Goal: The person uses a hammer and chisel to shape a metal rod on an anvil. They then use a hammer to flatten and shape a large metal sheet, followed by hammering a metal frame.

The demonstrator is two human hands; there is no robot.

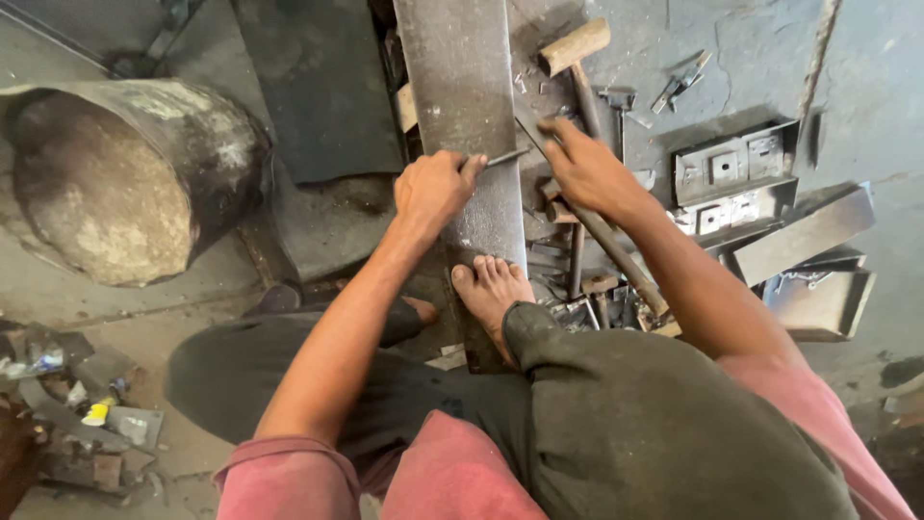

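While the drum point(125, 183) lies on its side far left, well apart from the work, I see my left hand point(435, 188) fisted around a thin scriber point(500, 158), tip on the long steel strip point(462, 106), which runs away from me with 1 bare foot point(493, 289) pinning its near end. I judge this a marking step; the next move calls for a steady straight pull. My right hand point(585, 169) lies open, fingers spread over a rod point(616, 252) (beside the strip). The mallet point(575, 50) and scattered brackets point(736, 178) crowd the right.
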